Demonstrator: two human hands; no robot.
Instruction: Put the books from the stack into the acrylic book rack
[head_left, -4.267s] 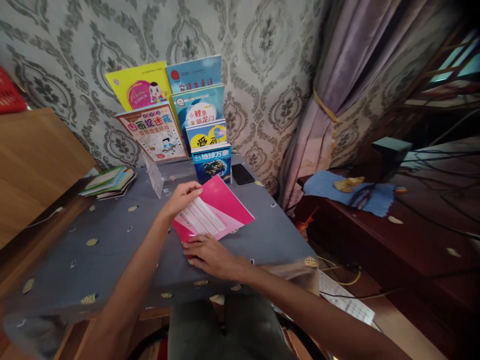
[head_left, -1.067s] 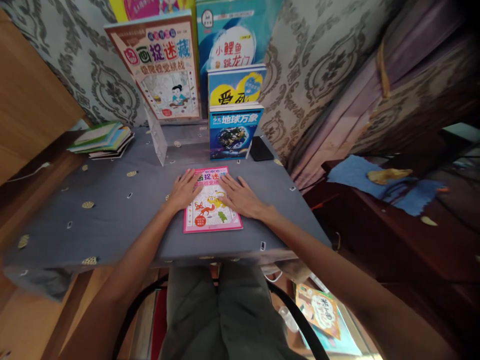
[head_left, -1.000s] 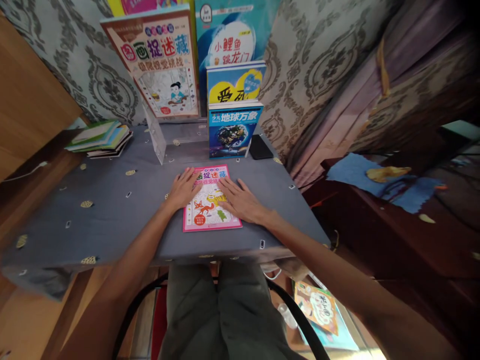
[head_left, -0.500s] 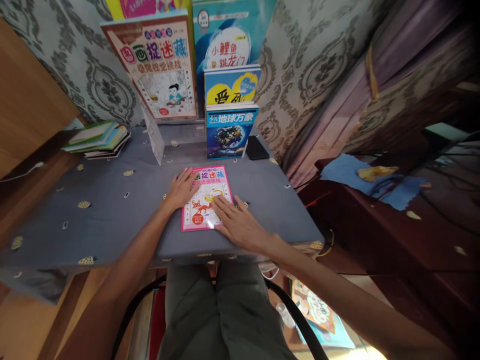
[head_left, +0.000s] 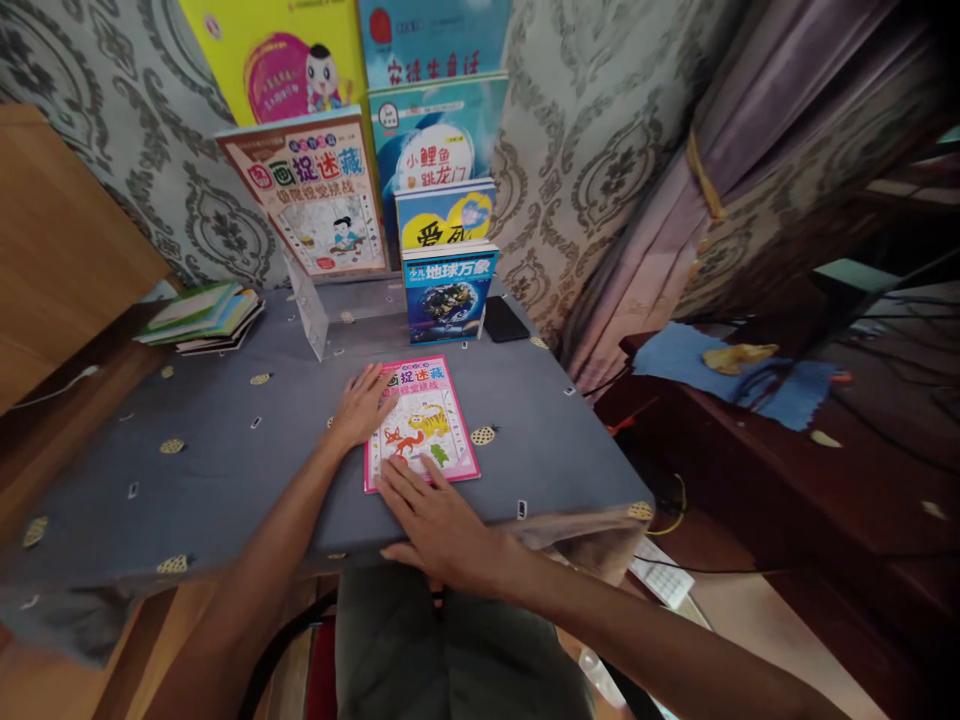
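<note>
A pink-edged picture book (head_left: 420,415) lies flat and closed on the table, its cover showing a fox and a tiger. My left hand (head_left: 362,408) rests on the book's upper left edge, fingers stretched out over part of the title. Across the lower edge of the cover lies my right hand (head_left: 439,520), fingers extended and thumb apart, with the wrist beyond the table's front edge. Neither hand grips anything.
Behind the book, a rack holds a brown-bordered book (head_left: 319,200) and a blue earth book (head_left: 448,295), among others. A black phone (head_left: 505,320) lies beside it. Stacked booklets (head_left: 206,315) sit at the left. The grey tablecloth (head_left: 225,480) has pineapple prints.
My right hand has slid down and left from the cover's middle to its lower edge, uncovering the tiger. My left hand stays on the book. The view has tilted up.
</note>
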